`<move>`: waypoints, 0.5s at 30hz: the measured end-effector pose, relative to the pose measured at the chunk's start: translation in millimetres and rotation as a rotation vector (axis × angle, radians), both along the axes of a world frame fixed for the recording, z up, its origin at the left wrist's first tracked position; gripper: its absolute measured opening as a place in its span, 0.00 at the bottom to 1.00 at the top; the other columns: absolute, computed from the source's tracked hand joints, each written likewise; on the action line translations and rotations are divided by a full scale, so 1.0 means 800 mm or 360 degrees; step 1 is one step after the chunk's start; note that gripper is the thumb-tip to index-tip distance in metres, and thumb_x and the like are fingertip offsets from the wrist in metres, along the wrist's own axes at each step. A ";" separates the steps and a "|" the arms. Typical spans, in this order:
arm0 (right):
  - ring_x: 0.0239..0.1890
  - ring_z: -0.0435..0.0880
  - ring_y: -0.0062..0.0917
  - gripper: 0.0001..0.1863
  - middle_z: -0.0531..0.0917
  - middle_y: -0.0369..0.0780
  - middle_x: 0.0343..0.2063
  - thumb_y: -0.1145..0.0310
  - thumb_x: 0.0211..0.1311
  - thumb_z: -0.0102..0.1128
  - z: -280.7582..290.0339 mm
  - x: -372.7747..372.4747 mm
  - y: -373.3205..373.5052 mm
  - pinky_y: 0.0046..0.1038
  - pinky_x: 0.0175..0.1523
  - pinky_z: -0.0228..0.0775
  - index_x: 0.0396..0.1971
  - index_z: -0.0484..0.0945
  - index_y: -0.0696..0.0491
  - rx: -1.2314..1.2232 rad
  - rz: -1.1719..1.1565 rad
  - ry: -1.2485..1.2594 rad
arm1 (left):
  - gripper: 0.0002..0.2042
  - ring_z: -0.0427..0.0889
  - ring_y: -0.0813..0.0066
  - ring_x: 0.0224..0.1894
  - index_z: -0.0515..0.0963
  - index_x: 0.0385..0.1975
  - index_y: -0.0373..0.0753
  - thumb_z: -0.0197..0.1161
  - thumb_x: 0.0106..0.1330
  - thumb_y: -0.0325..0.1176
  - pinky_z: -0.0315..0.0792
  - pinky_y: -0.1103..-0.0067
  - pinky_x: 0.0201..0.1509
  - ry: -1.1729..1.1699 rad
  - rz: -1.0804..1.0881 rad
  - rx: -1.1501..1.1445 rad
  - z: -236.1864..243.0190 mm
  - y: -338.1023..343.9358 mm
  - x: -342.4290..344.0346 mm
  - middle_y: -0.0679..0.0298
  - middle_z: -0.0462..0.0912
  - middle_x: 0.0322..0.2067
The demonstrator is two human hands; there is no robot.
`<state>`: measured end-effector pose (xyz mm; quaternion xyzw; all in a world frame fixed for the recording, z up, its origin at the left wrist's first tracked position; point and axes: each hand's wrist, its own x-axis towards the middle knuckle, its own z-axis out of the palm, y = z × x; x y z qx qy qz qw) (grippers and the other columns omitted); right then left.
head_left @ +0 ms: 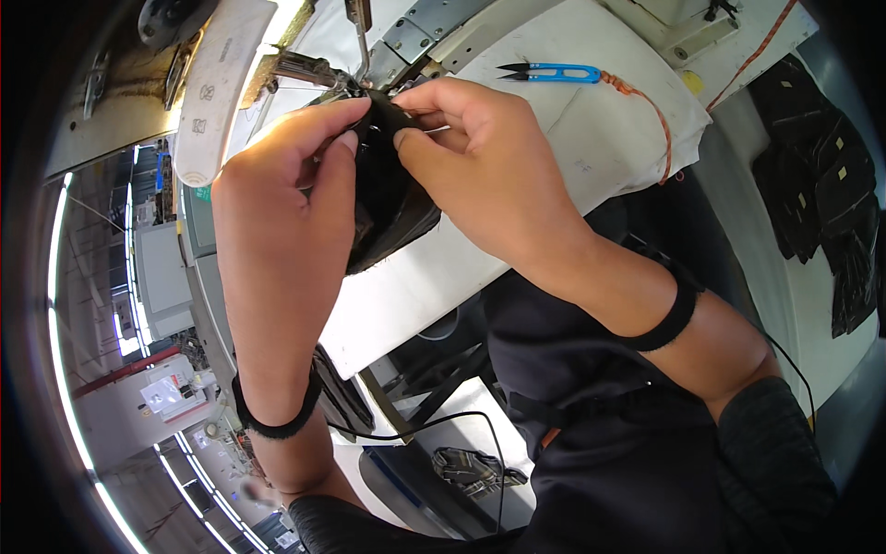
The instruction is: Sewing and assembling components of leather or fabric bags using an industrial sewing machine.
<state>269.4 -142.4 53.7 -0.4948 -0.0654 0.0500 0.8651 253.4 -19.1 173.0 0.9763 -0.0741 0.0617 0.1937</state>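
Note:
A piece of black fabric (392, 198) hangs bunched between my two hands, its upper edge close to the needle area of a sewing machine (314, 69). My left hand (291, 175) pinches the fabric's left side between thumb and fingers. From the right, my right hand (475, 152) grips its upper edge, thumb and forefinger pressed together. Both sets of fingertips are nearly touching just in front of the presser area. The fabric's lower part drapes over the white work surface (388, 295). My fingers partly hide the seam.
Blue thread snips (554, 72) on an orange cord (646, 97) lie right of the machine. Dark fabric pieces (821, 185) are stacked at the far right. A plaid cloth (475, 471) lies below the table. A black cable (461, 415) runs near my left forearm.

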 end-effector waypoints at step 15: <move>0.44 0.84 0.49 0.13 0.83 0.53 0.36 0.75 0.62 0.60 -0.003 -0.013 0.014 0.45 0.54 0.77 0.46 0.80 0.64 -0.0684 -0.0560 -0.0471 | 0.14 0.85 0.51 0.40 0.82 0.52 0.32 0.54 0.70 0.21 0.78 0.64 0.50 -0.0468 0.0094 0.0504 -0.027 0.003 -0.027 0.49 0.86 0.40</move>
